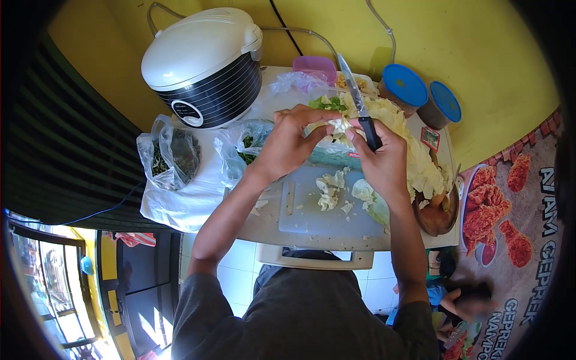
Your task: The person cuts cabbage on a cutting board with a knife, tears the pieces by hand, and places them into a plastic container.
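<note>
My left hand [287,144] is closed, its thumb and fingertips pinching a small white cauliflower piece [339,125] above the back of the cutting board. My right hand [385,159] is wrapped round the black handle of a knife [354,84], whose blade points up and away from me. The right fingertips also touch the cauliflower piece. Below both hands, a white cutting board [306,223] carries loose cauliflower florets [327,191] and a larger pale green-white chunk [373,203]. Behind the hands is a clear plastic container [336,157], partly hidden, with cut vegetables around it.
A rice cooker [204,69] stands at the back left, near bags of greens [171,153]. Pale leaves [420,150] are heaped on the right, beside a brown bowl [437,221]. Two blue-lidded tubs [405,87] stand by the wall. Another person [465,306] is low at right.
</note>
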Available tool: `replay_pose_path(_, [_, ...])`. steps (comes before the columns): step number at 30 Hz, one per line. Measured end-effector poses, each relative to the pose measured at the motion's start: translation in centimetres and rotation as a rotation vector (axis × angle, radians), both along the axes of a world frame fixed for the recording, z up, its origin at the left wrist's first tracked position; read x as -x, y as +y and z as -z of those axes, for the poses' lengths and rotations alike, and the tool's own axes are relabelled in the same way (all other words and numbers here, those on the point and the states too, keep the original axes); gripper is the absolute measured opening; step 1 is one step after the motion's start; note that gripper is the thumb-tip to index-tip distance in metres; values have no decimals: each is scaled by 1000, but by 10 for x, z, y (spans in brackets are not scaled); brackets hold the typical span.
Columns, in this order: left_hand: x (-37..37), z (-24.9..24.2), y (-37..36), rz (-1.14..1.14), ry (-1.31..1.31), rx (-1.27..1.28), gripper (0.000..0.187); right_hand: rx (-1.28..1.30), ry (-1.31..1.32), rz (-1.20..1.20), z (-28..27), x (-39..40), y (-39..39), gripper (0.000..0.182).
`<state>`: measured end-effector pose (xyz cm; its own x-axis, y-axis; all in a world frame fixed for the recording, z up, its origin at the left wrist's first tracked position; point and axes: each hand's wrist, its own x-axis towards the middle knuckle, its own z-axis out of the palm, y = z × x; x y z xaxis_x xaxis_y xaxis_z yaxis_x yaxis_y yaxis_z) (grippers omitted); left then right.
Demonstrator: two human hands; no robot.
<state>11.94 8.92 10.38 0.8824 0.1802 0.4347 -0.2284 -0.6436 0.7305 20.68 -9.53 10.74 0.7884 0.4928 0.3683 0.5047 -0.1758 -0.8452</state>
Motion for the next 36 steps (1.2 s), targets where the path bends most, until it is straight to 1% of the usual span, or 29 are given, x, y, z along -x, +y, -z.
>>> replay_pose_path(2, [3,1,0,-112,-17,-274,33,-25,-44,12,1,4,-1,16])
replay_pose_path(5, [6,14,-4,-260,-153,-485,31,-98,-50,10,3,8,-6,16])
replay_pose_path(8, [20,1,-24,-329,-300,-332,29,-128,-9,1,0,23,-20,19])
replay_pose_path(9, [29,10,-27,-241,-314,-314,30,-115,12,-13,3,26,-30,19])
replay_pose_path(12, [50,57,-38,94,-44,-135,31,-79,21,-50,20,32,-51,19])
replay_pose_path(14, [44,77,-47,9,36,-182,29,-31,0,-74,33,37,-60,19])
replay_pose_path(15, [42,83,-53,-37,78,-204,29,-34,41,-83,41,39,-62,20])
replay_pose_path(18, [33,91,-56,-155,94,-424,27,39,244,-29,51,47,-65,23])
replay_pose_path(21, [30,88,-60,-176,117,-427,21,30,222,15,66,53,-65,22])
replay_pose_path(24, [29,86,-55,-126,178,-355,18,25,168,25,76,59,-63,19])
replay_pose_path(27, [29,86,-51,-112,223,-305,17,120,136,34,72,61,-66,16])
replay_pose_path(30, [30,86,-47,-49,161,-118,23,127,59,43,64,63,-62,16])
replay_pose_path(32, [32,77,-49,14,133,65,25,61,-41,68,61,64,-54,17])
replay_pose_path(34, [35,63,-50,63,151,206,27,52,-41,81,59,64,-53,17])
replay_pose_path(36, [38,53,-50,93,213,305,30,103,61,76,58,65,-55,17])
